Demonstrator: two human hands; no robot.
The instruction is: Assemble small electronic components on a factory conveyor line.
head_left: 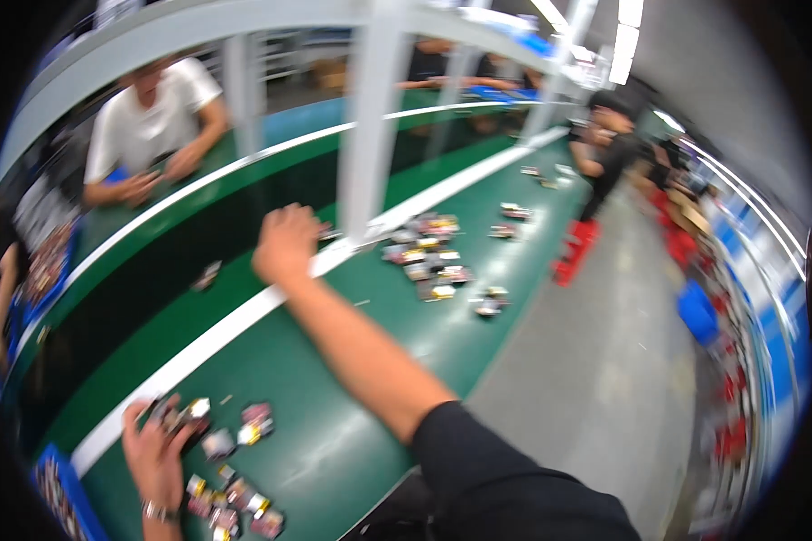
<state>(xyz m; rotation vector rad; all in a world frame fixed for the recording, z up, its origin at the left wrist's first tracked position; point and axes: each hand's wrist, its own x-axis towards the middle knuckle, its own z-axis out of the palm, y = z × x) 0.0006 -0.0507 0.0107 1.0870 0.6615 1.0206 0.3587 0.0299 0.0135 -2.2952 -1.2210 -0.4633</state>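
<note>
- A heap of small packaged items (230, 469), red, yellow and white in their wrappers, lies on the green surface (334, 424) at the lower left of the head view.
- The left hand (156, 448), a watch at its wrist, rests on the upper edge of that heap, fingers spread and curled over a few pieces; blur makes it hard to say whether it actually grips one.
- The right hand (286, 242) reaches far forward on an outstretched bare forearm, dark sleeve at the elbow, and sits at the white stripe (216, 338) that runs the length of the surface.
- Its fingers are bent inward, and something small appears to lie just beyond them, though a firm hold cannot be confirmed.
- A second cluster of similar packets (429, 257) sits to the right of that hand, near a white upright post (370, 126).
- Smaller groups of packets (514, 214) trail farther along the surface.
- Across the line a person in a white shirt (149, 122) works with both hands together.
- Another person in dark clothing (609, 153) stands at the far end, beside red stools (576, 252) on the grey floor (604, 361).
</note>
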